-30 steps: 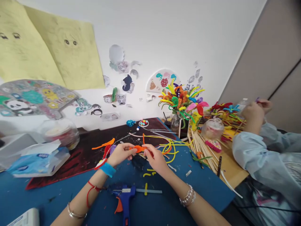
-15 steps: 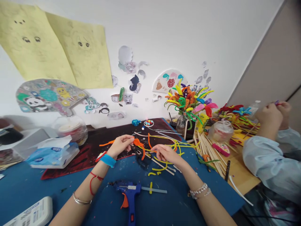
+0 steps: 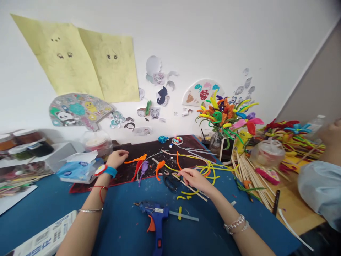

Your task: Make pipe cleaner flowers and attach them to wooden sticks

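My left hand (image 3: 118,159) is over the left part of the dark mat, its fingers loosely bent and nothing visible in them. Just right of it lies an orange pipe-cleaner piece (image 3: 138,158), with a red one (image 3: 137,170) and a purple one (image 3: 144,168) below. A second curved orange pipe-cleaner piece (image 3: 160,166) rests beside black-handled pliers (image 3: 169,180). My right hand (image 3: 194,179) hovers over thin sticks and yellow pipe cleaners (image 3: 210,167), fingers half curled, holding nothing I can see. A blue glue gun (image 3: 157,217) lies in front, between my forearms.
A vase of pipe-cleaner flowers (image 3: 226,117) stands back right, near wooden sticks (image 3: 250,174). Left are a tissue pack (image 3: 80,169), a white box (image 3: 45,234) and jars (image 3: 39,147). A person's sleeve (image 3: 319,185) shows at the right edge.
My left hand has let go of the curved orange piece and moved left, uncovering the red and purple pieces. My right hand stays near the sticks. The view has turned left.
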`<move>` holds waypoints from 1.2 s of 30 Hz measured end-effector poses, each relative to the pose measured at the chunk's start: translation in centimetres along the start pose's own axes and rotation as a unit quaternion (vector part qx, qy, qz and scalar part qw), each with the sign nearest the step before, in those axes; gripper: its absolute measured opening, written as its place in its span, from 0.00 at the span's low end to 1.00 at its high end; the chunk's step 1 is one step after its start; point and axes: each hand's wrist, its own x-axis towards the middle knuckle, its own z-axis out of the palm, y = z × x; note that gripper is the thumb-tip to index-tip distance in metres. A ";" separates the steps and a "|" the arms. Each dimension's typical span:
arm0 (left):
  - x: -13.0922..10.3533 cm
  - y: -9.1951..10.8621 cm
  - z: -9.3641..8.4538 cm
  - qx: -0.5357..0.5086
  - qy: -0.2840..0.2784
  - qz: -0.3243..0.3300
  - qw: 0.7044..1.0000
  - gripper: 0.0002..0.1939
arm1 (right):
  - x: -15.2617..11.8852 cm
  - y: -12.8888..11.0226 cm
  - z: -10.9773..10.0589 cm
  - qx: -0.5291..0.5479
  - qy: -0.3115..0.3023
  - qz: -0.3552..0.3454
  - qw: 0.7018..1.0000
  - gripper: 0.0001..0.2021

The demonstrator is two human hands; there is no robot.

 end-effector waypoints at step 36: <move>-14.9 13.4 10.2 0.184 -0.209 0.446 0.850 0.10 | -1.8 1.3 -8.5 0.346 0.448 -0.144 0.812 0.12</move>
